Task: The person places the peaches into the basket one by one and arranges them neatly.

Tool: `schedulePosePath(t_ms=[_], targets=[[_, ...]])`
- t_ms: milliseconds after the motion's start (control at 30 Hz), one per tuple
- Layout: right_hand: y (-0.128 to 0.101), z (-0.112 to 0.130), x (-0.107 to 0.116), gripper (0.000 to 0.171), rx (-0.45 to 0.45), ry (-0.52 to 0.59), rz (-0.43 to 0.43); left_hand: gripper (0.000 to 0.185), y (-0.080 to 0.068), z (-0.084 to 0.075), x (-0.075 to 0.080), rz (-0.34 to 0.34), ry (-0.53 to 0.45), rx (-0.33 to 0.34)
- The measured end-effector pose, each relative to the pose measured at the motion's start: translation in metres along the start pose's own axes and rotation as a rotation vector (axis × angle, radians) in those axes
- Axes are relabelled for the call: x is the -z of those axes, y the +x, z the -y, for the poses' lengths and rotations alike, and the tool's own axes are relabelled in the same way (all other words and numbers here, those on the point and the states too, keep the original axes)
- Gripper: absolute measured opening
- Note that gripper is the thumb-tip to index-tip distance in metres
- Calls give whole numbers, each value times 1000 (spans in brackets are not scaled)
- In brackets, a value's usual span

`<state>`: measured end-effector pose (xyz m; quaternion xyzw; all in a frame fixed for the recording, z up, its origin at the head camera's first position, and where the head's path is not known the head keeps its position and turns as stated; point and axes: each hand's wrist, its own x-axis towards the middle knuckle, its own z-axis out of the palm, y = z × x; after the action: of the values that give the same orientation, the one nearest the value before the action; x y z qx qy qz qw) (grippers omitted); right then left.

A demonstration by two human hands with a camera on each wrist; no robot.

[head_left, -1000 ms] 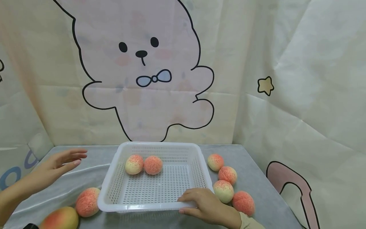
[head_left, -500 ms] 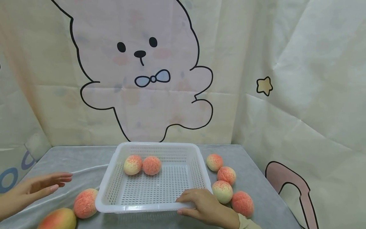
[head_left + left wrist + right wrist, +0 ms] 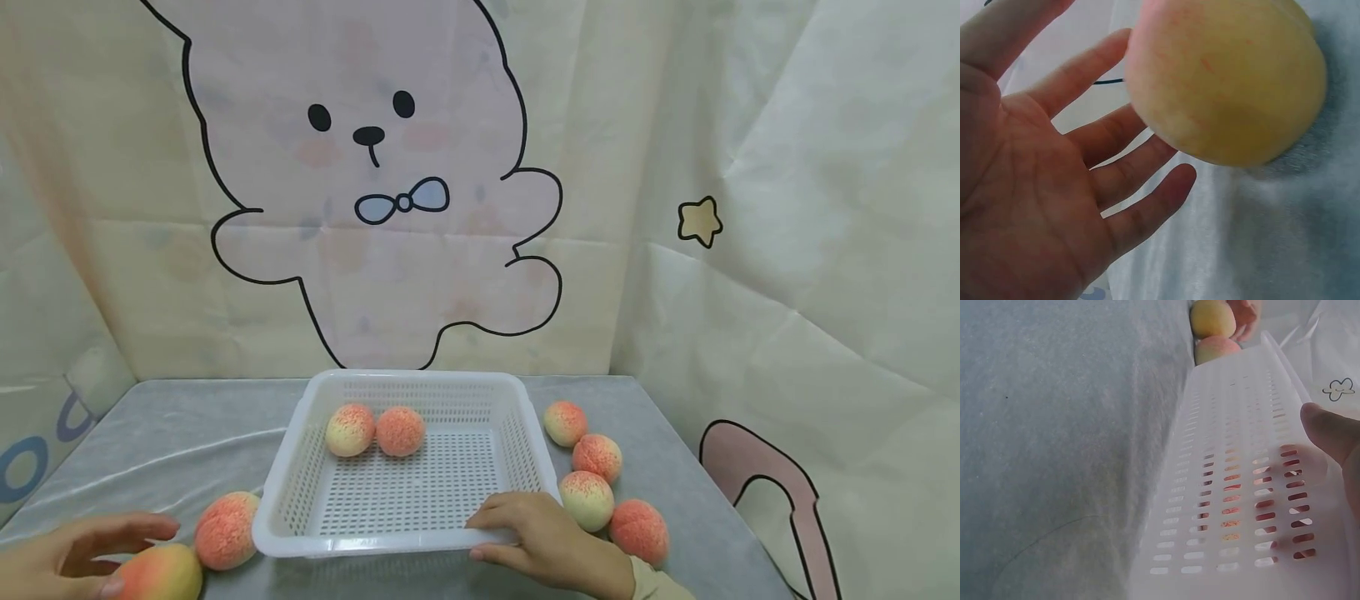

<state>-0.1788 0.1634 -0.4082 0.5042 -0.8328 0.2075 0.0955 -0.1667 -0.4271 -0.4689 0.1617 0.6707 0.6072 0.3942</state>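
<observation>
My left hand (image 3: 90, 554) is at the lower left of the head view, beside a yellow-and-red mango (image 3: 167, 573). In the left wrist view its fingers are spread and nearly straight, the tips at the side of the mango (image 3: 1229, 81) and partly hidden behind it. My right hand (image 3: 540, 540) grips the near right rim of a white perforated plastic basket (image 3: 375, 546), thumb outside and fingers over the edge. Two peaches lie in the basket's far left part, a pale one (image 3: 350, 430) and a pinker one (image 3: 401, 432).
Another peach (image 3: 227, 531) lies between the mango and the basket's left side. Right of the basket runs a line of several peaches (image 3: 587, 501). A grey cloth (image 3: 210, 433) covers the table, and a printed curtain (image 3: 585, 317) stands behind it.
My left hand has come down and toward me, from above the table's left side to the mango. The right hand stays on the basket rim, and the basket has not moved.
</observation>
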Motion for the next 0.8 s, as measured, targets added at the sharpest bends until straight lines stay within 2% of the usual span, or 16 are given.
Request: schedulePosePath(t_ms=[133, 267, 367, 433, 600, 800], targets=[[-1, 0, 0, 15, -3, 7, 7, 46, 2, 6, -3, 66, -45, -33], [-1, 0, 0, 16, -10, 11, 12, 52, 4, 14, -6, 31, -27, 14], [-1, -1, -1, 16, -5, 8, 6, 54, 4, 20, -7, -31, 52, 71], [0, -1, -1, 16, 1, 1, -1, 55, 4, 22, -7, -55, 90, 77], [1, -1, -1, 18, 3, -12, -5, 54, 4, 26, -4, -47, 110, 42], [0, -1, -2, 21, 1, -28, -8, 52, 5, 31, 2, -18, 93, 41]])
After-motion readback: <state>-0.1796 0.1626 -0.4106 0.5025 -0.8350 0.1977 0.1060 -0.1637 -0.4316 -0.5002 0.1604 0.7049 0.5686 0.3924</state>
